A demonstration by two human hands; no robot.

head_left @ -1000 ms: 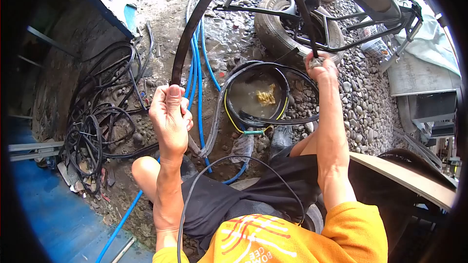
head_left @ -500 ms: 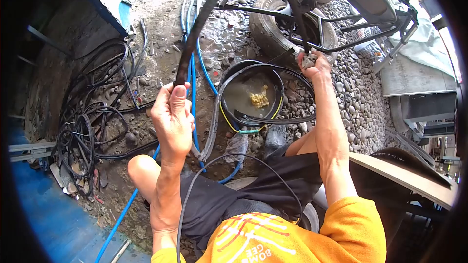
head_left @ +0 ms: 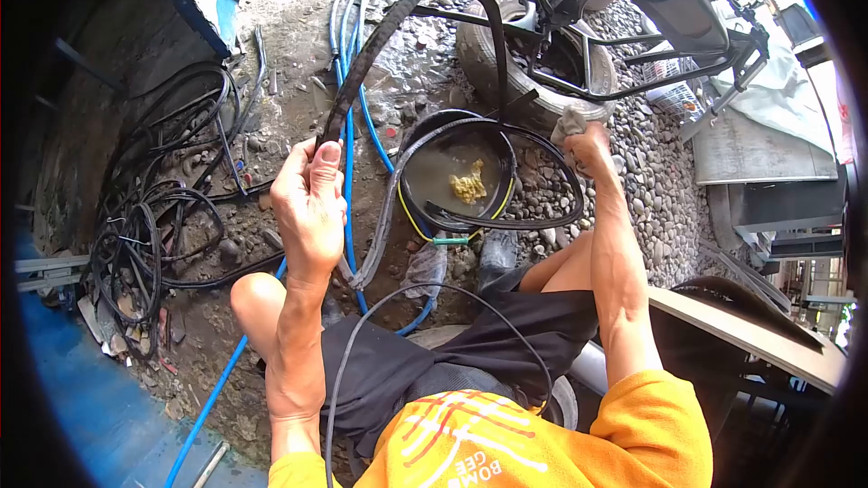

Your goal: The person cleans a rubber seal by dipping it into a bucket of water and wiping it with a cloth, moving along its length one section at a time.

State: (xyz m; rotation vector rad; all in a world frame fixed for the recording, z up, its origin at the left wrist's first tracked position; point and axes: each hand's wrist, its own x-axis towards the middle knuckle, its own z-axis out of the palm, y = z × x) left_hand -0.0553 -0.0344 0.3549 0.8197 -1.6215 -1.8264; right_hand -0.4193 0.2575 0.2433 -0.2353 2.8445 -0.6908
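Note:
My left hand (head_left: 310, 203) pinches a thick dark cable (head_left: 411, 2) between thumb and fingers. From there the cable arches up and over, then drops towards a bucket of murky water (head_left: 430, 167). Coils of cable lie across the bucket's rim, and a yellow sponge-like lump (head_left: 468, 183) sits in the water. To the right of the bucket, my right hand (head_left: 589, 148) is closed on a greyish crumpled rag (head_left: 569, 124), apart from the arching part of the cable. A green handle piece (head_left: 450, 240) shows at the bucket's near edge.
Black cables (head_left: 149, 244) lie tangled on the ground at left, beside blue hoses (head_left: 348, 81). A tyre (head_left: 479, 56) and a dark metal frame (head_left: 633, 86) stand beyond the bucket. A board (head_left: 741, 330) is at right, with pebbles (head_left: 660, 208) before it.
My right hand has moved down with the rag, away from the cable's far part. That part of the cable has swung left and now hangs over the bucket. The view has shifted slightly.

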